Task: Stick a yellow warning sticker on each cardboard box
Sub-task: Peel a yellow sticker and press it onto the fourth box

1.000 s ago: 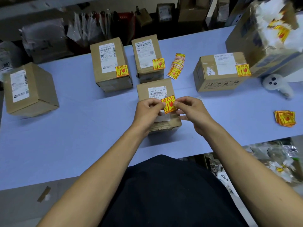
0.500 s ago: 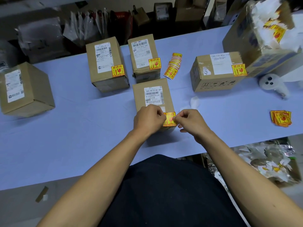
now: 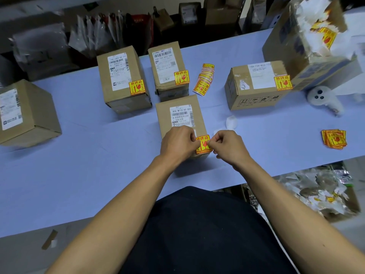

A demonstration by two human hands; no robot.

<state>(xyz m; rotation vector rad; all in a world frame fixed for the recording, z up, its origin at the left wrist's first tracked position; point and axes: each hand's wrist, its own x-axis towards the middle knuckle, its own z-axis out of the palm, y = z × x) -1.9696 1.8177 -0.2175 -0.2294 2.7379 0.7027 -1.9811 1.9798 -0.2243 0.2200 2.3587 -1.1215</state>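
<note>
At frame centre, the left hand [image 3: 178, 144] and right hand [image 3: 227, 146] — fingers curled — pinch the sticker [image 3: 203, 144] by its side edges against the box [image 3: 178, 119]. Thin, floppy, tacky — probably best kept edge-held.

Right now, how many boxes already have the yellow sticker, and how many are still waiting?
Done: three boxes carry a sticker, back left, back middle and right. In hand: left hand and right hand are pressing a sticker onto the near box. Left: the far-left box shows no sticker. Spare stickers lie at the right.
</note>
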